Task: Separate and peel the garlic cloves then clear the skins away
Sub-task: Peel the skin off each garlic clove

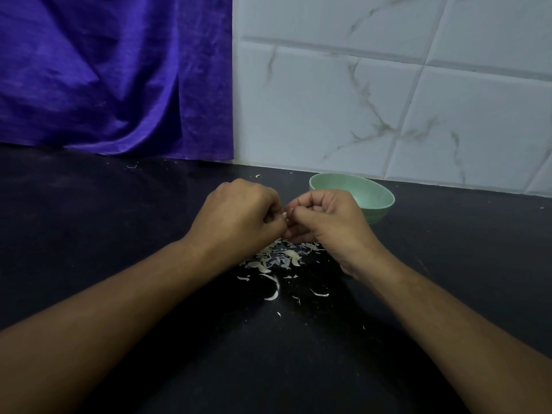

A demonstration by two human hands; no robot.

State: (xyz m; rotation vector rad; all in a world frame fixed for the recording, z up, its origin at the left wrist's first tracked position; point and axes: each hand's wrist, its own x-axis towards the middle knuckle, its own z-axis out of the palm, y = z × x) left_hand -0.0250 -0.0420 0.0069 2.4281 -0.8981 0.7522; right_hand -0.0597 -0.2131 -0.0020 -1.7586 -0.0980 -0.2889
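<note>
A pale clove [285, 216], mostly hidden, sits pinched between left hand [239, 213] and right hand [328, 219]. Whitish skins [276, 259] lie in a loose scattered heap on the dark surface [119, 222].

The black desk [119, 228] is carrying a heap of garlic skins [277, 258], lying just beneath the left grip [239, 216] and right grip [325, 222]. Stray flakes [271, 295] are lying nearer than both grips. A pale green bowl [373, 195] is sitting just behind the right grip.
</note>
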